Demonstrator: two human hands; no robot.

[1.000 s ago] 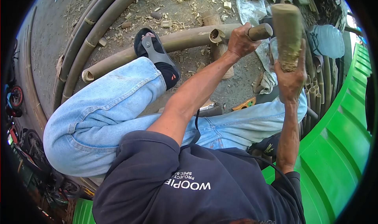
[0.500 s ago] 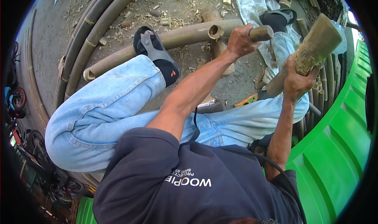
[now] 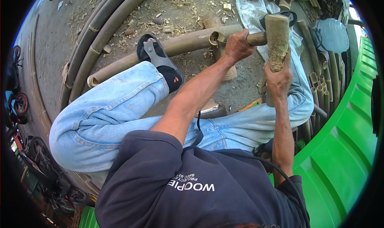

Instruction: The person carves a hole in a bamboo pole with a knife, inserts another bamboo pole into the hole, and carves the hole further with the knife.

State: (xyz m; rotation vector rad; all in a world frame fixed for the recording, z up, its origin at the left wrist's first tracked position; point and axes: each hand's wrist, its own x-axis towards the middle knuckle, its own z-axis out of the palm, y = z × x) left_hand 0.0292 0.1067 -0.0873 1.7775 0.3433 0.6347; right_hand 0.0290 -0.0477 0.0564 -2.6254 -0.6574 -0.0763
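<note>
My left hand (image 3: 239,48) is wrapped round a chisel with a thick round wooden handle (image 3: 256,39). Its thin blade points left into a cut opening (image 3: 216,38) in a brown bamboo pole (image 3: 182,43); the tip is hidden. My right hand (image 3: 278,78) grips a wooden mallet (image 3: 277,32), pale and badly worn near the grip. The mallet's side meets the butt of the chisel handle. Under the pole lies a short log (image 3: 229,70), and my left sandalled foot (image 3: 158,54) rests against the pole.
Curved bamboo poles (image 3: 94,40) lie at the left, with wood chips (image 3: 170,28) over the ground. A yellow-handled tool (image 3: 251,104) is by my leg. Cut bamboo pieces (image 3: 322,90) and a clear plastic container (image 3: 331,35) stand right, beside a green corrugated panel (image 3: 340,148).
My right hand has swung the mallet left, from apart to against the chisel's butt. The left hand with the chisel has shifted slightly left and down.
</note>
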